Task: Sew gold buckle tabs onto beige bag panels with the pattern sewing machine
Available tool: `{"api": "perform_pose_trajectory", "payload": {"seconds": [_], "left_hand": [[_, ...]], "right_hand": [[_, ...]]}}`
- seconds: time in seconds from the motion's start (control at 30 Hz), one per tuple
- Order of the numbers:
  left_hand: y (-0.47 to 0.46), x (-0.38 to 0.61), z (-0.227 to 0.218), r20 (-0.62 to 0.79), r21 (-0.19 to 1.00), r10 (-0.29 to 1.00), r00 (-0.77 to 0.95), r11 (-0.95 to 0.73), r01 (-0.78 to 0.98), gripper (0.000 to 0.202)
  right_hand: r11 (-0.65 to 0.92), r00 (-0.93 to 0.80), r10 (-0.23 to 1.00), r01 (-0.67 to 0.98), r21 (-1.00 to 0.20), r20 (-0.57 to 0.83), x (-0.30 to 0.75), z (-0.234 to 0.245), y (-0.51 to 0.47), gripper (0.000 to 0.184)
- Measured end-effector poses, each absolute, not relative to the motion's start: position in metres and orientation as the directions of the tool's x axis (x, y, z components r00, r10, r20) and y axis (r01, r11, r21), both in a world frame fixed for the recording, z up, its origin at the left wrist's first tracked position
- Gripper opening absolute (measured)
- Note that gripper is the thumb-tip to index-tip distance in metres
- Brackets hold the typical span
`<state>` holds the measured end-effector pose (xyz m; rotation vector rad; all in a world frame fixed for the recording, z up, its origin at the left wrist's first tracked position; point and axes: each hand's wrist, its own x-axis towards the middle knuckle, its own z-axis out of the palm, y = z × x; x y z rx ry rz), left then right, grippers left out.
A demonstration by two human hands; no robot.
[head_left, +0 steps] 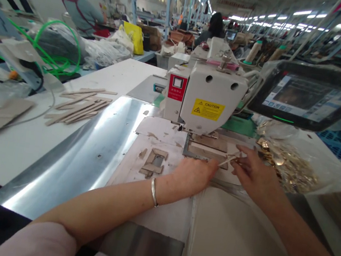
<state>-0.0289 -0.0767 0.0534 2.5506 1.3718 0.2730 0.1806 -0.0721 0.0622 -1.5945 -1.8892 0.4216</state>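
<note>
Both hands meet just in front of the sewing machine head. My left hand, a bracelet at its wrist, is closed with its fingertips on one end of a thin beige strip. At the strip's other end, my right hand pinches with thumb and forefinger; a small gold-coloured bit seems to show there, too small to name. Behind the hands, beneath the machine head, a metal clamp frame surrounds beige strip pieces. A large beige panel lies below my wrists.
Loose beige strips lie on the white table at left, beside a shiny metal plate. Gold metal fittings are heaped in plastic at right, under a screen. A small taped frame sits left of my hand. Two people work farther back.
</note>
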Motion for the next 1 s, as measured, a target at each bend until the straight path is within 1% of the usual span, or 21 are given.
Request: {"api": "perform_pose_trajectory", "payload": {"seconds": [0.07,0.17,0.23,0.3,0.37,0.4,0.47,0.53,0.63,0.73,0.8,0.9,0.97,1.0], "left_hand": [[-0.072,-0.024,0.053,0.092,0.275,0.824,0.559,-0.560,0.781,0.024],[-0.066,-0.018,0.052,0.122,0.260,0.820,0.559,-0.570,0.780,0.021],[-0.063,-0.014,0.050,0.145,0.257,0.815,0.561,-0.579,0.774,0.020],[-0.060,-0.011,0.048,0.175,0.256,0.805,0.567,-0.594,0.763,0.020],[-0.057,-0.008,0.047,0.219,0.241,0.807,0.548,-0.589,0.772,0.020],[-0.055,-0.006,0.047,0.245,0.223,0.813,0.529,-0.578,0.785,0.019],[-0.050,-0.003,0.044,0.305,0.168,0.811,0.499,-0.562,0.810,0.021],[-0.045,-0.001,0.038,0.357,0.101,0.783,0.510,-0.574,0.812,0.028],[-0.040,0.001,0.022,0.381,0.044,0.743,0.551,-0.610,0.791,0.045],[-0.036,0.000,0.007,0.325,0.069,0.768,0.552,-0.602,0.796,0.057],[-0.035,-0.002,0.001,0.292,0.082,0.788,0.542,-0.585,0.807,0.061],[-0.034,-0.004,0.000,0.285,0.071,0.790,0.543,-0.582,0.810,0.063],[-0.034,-0.005,0.001,0.277,0.061,0.792,0.544,-0.579,0.813,0.064],[-0.034,-0.005,0.001,0.269,0.059,0.797,0.541,-0.574,0.816,0.065]], "right_hand": [[0.208,-0.102,0.972,0.792,-0.574,0.211,0.176,0.066,-0.073,0.042],[0.197,-0.088,0.971,0.817,-0.543,0.222,0.173,0.068,-0.070,0.039],[0.206,-0.085,0.965,0.829,-0.519,0.247,0.174,0.067,-0.067,0.031],[0.209,-0.090,0.967,0.810,-0.548,0.238,0.176,0.064,-0.062,0.023],[0.170,-0.085,0.983,0.764,-0.622,0.164,0.178,0.063,-0.057,0.020],[0.124,-0.076,0.992,0.741,-0.660,0.101,0.179,0.062,-0.054,0.019],[-0.003,-0.057,0.997,0.702,-0.712,-0.061,0.181,0.063,-0.047,0.015],[-0.107,-0.069,0.975,0.684,-0.722,-0.210,0.182,0.065,-0.038,0.015],[-0.211,-0.122,0.914,0.671,-0.711,-0.386,0.188,0.067,-0.022,0.032],[-0.344,-0.115,0.834,0.656,-0.672,-0.540,0.196,0.065,-0.004,0.046],[-0.402,-0.109,0.795,0.641,-0.653,-0.596,0.199,0.064,0.007,0.050],[-0.438,-0.091,0.772,0.642,-0.629,-0.630,0.198,0.066,0.018,0.049],[-0.440,-0.085,0.760,0.661,-0.607,-0.644,0.194,0.068,0.024,0.046],[-0.401,-0.077,0.793,0.681,-0.613,-0.604,0.192,0.068,0.026,0.045]]}}
